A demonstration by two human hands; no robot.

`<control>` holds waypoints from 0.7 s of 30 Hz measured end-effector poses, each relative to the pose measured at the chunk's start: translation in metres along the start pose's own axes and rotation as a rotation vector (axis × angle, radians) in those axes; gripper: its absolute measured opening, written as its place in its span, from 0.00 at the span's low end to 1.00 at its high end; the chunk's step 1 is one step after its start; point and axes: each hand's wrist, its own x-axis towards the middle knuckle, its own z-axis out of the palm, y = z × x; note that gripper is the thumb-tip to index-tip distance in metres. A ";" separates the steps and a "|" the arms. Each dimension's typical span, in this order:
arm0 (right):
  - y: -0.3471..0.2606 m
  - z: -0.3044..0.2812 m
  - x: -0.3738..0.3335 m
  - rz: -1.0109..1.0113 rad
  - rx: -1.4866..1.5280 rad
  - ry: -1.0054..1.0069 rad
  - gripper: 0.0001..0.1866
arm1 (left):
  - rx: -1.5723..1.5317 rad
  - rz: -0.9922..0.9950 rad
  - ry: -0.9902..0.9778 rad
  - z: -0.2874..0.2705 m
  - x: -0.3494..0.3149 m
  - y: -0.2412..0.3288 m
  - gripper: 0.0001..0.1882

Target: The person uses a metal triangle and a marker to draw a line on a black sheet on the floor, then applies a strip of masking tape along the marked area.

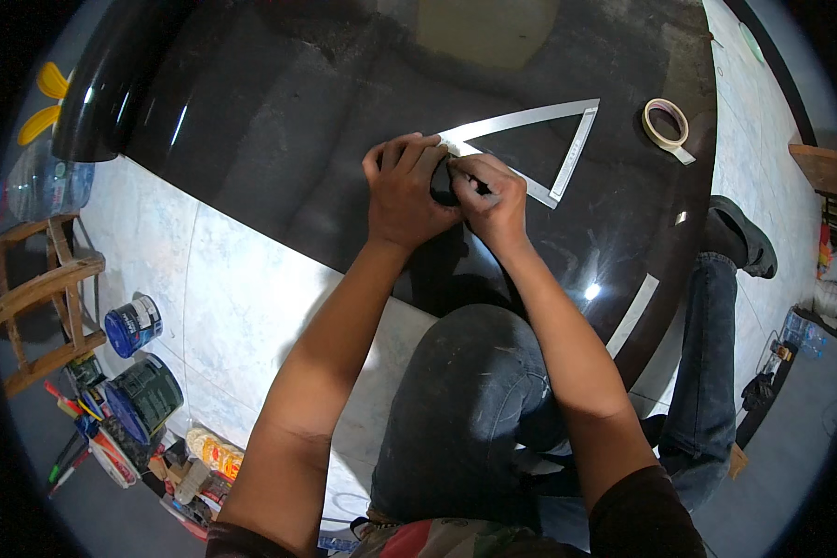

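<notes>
A triangle of pale silvery strips (521, 118) lies on a glossy black sheet (298, 149). My left hand (405, 191) rests at its left corner, fingers bent down on the surface and thumb apart from them. Close beside it, my right hand (493, 200) is closed in a pinch at that same corner. Whatever sits between its fingertips is too small and covered to name. The fingers hide the corner itself. One strip, the right side of the triangle, carries small dark marks.
A tape roll (665, 125) with a loose end lies right of the triangle. Another pale strip (633, 314) sticks near the sheet's right edge. The sheet's far-left end is rolled up. Paint buckets (145, 398), a wooden stool (46, 288) and assorted tools stand left; a person's shoe (742, 237) is at right.
</notes>
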 end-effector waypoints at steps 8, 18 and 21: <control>-0.007 -0.002 0.003 0.114 0.048 -0.008 0.10 | -0.020 -0.001 -0.001 -0.001 0.001 0.000 0.41; -0.007 0.002 0.002 0.097 0.084 0.035 0.08 | -0.005 -0.019 -0.023 -0.004 0.002 0.003 0.39; -0.006 0.003 0.002 0.104 0.105 0.040 0.08 | 0.001 -0.011 -0.020 -0.003 0.002 0.002 0.39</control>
